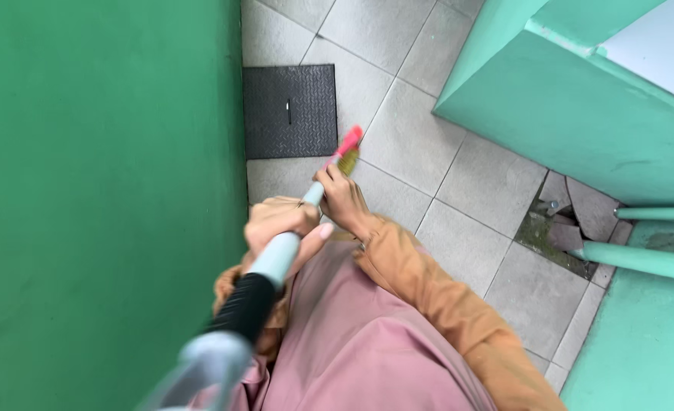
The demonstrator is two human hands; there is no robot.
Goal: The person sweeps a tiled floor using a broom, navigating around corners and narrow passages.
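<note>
Nearest the lens, blurred: grey top end of a broom handle (272, 262), rising from bottom left toward frame centre. Then a black ribbed grip section, then a pale blue-grey shaft running up and to the right. At the far end, a pink broom head (349, 141) with a tuft of yellowish bristles just beneath, low over the tiles.

Left hand (280, 228) wrapped around the pale shaft just above the black section, fingers curled shut over it, thumb lying along the right side. Right hand (342, 199) farther down the shaft, close to the pink head, fingers closed around the handle. Hands near each other, not touching.

Orange sleeve (436, 297) running from the right wrist down to the lower right corner; a bit of the same orange below the left hand. Pink cloth (352, 342) filling the lower middle, under both arms.

Below the broom, a floor (428, 137) of grey square tiles. Dark textured metal hatch (290, 110) set into the tiles against the green wall (101, 198) that fills the left third. At upper right, a mint-green block (573, 114) with a slanted face. At right, two mint-green pipes (642, 259) lying level, beside a patch of broken tiles (569, 224) with dirt in the gaps.
</note>
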